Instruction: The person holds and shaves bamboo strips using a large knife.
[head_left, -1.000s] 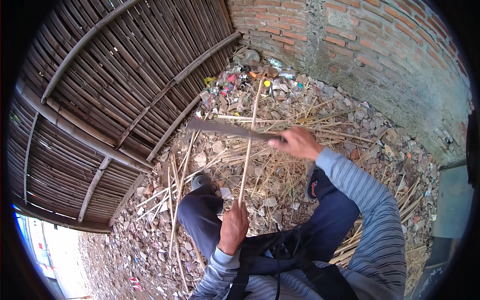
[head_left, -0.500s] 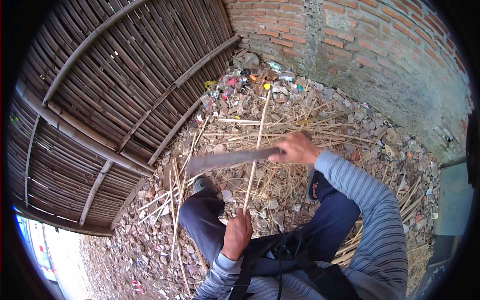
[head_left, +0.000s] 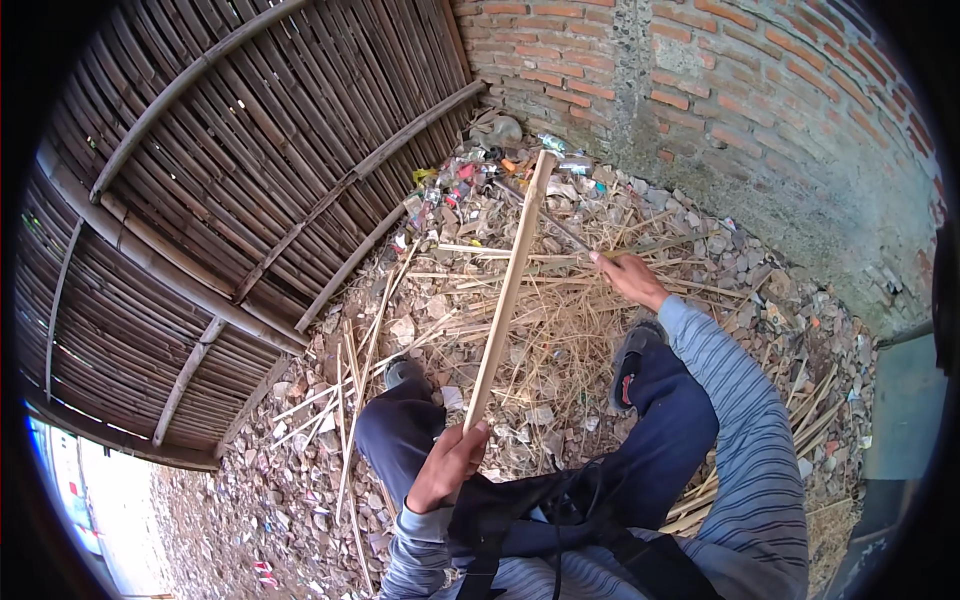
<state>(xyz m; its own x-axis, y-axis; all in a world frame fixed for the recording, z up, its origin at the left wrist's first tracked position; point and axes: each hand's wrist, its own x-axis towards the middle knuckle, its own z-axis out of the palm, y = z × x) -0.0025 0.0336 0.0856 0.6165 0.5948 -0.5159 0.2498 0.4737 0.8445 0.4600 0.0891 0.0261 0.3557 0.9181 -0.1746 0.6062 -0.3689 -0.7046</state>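
My left hand (head_left: 447, 467) is closed round the lower end of a long pale bamboo strip (head_left: 512, 285), which stands up and away from me with its broad face showing. In my right hand (head_left: 632, 278), held out ahead and to the right, is a machete (head_left: 566, 233). Its blade is seen nearly edge-on as a thin dark line, pointing far left and passing behind the strip's upper part. Whether blade and strip touch, I cannot tell. Fine pale shavings (head_left: 555, 340) cover the ground between my shoes.
Cut strips (head_left: 345, 420) lie left of my left leg, and more (head_left: 812, 420) lie at the right. A bamboo slat wall (head_left: 270, 150) rises on the left, a brick wall (head_left: 720, 110) at the back. Rubble and litter (head_left: 470, 180) fill the far corner.
The machete has swung from lying across the strip to pointing far left, its blade now thin in view. My right hand moved right; the strip turned to show a wider face, its lower end shifting left.
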